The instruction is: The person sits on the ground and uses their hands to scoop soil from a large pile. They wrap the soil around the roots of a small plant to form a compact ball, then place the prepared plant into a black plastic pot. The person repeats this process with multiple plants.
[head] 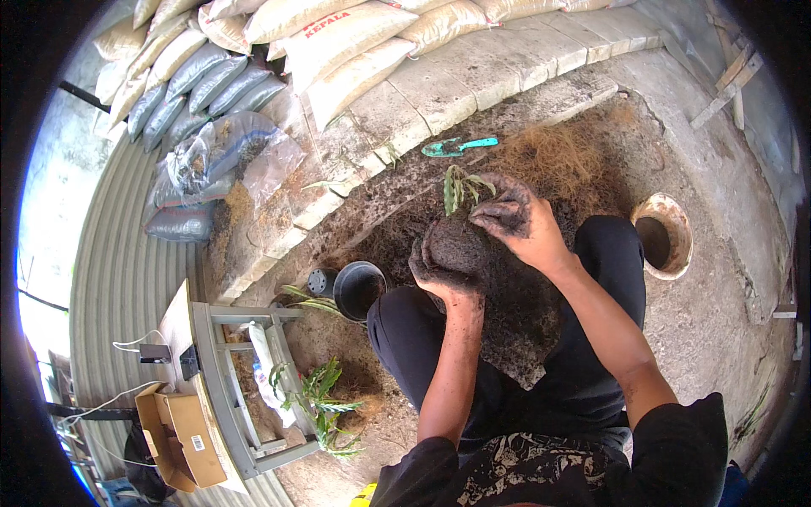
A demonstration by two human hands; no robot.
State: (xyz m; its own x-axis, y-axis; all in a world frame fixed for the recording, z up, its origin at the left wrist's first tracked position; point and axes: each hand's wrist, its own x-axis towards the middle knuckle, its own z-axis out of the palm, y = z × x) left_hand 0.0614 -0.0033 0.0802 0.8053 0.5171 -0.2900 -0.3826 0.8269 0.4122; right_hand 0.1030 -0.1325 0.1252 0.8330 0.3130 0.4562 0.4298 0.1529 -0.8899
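A small green leafy plant stands out of a rounded ball of dark soil between my knees. My left hand, dirty with soil, cups the ball from below and its left side. Close against the leaves is my right hand, its fingers bunched together and soil-covered. Whether those fingertips pinch the stem or some soil cannot be made out. Loose dark soil covers the ground beneath both hands.
A turquoise hand trowel lies beyond the plant, beside brown fibre. Black plastic pots sit left, near a grey stool and uprooted plants. At right stands a round pot. Filled sacks are stacked on concrete slabs.
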